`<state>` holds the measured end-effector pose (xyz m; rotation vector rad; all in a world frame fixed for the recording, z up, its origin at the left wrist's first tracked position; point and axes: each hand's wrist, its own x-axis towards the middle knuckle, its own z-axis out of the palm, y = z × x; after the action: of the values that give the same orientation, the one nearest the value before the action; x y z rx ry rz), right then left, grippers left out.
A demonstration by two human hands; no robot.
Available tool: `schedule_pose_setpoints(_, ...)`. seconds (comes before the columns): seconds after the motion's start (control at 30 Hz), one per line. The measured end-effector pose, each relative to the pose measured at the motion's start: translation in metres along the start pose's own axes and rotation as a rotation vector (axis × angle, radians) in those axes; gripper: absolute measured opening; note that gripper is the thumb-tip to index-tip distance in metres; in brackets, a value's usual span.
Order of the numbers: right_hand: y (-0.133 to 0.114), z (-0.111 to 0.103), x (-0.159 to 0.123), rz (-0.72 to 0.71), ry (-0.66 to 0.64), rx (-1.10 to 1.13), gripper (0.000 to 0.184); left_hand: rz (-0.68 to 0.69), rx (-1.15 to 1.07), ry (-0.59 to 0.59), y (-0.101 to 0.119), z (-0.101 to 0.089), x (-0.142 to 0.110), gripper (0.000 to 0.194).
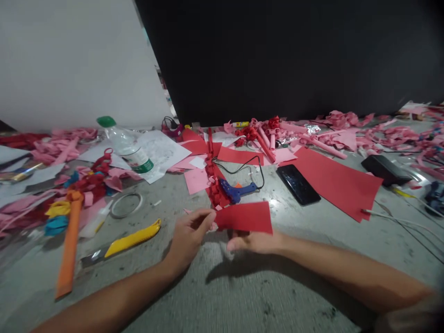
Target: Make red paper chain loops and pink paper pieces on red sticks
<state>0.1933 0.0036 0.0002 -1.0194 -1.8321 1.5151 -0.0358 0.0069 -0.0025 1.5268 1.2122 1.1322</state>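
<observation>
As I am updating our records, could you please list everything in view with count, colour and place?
red card: 1, red, at both hands
glue gun: 1, blue, centre
phone: 1, black, right of centre
red sheets: several, red, right
cutter: 1, yellow-handled, left
ring: 1, pale grey, behind cutter
orange strip: 1, orange, left
bottle: 1, clear, green-capped, back left
white sheets: several, white, back left
tube: 1, yellow, back centre
black case: 1, black, right
cables: several, black and white, right
paper scraps: uncountable, mostly pink, back and sides
panels: 2, white and black, background
work surface: 1, grey, beneath
left hand: 1, at card's left end
right hand: 1, beneath card
</observation>
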Motion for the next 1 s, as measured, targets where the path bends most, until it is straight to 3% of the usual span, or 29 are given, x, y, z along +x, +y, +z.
schedule_pose_setpoints(0.1,-0.001,0.001,-0.005,0.073,0.069,-0.009,0.044,0.09,0.021,-0.053,0.005,0.001,-0.005,0.021)
schedule_pose_setpoints(0.2,0.0,0.001,-0.006,0.182,0.131,-0.004,0.055,0.166,0.052,-0.102,0.004,0.0,-0.005,0.018)
schedule_pose_setpoints(0.47,-0.008,0.001,-0.008,0.309,0.164,-0.034,0.049,0.122,0.02,-0.258,0.007,0.0,-0.002,0.022)
schedule_pose_setpoints(0.63,-0.009,0.0,-0.006,0.318,0.155,-0.045,0.045,0.143,0.024,-0.229,0.006,-0.001,-0.001,0.019)
schedule_pose_setpoints(0.83,-0.008,-0.002,-0.006,0.223,0.114,-0.034,0.04,0.125,-0.007,-0.195,0.007,-0.002,-0.002,0.014)
schedule_pose_setpoints(1.0,-0.01,-0.004,-0.008,0.249,0.078,-0.068,0.043,0.102,-0.056,-0.166,0.011,0.001,-0.008,0.009)
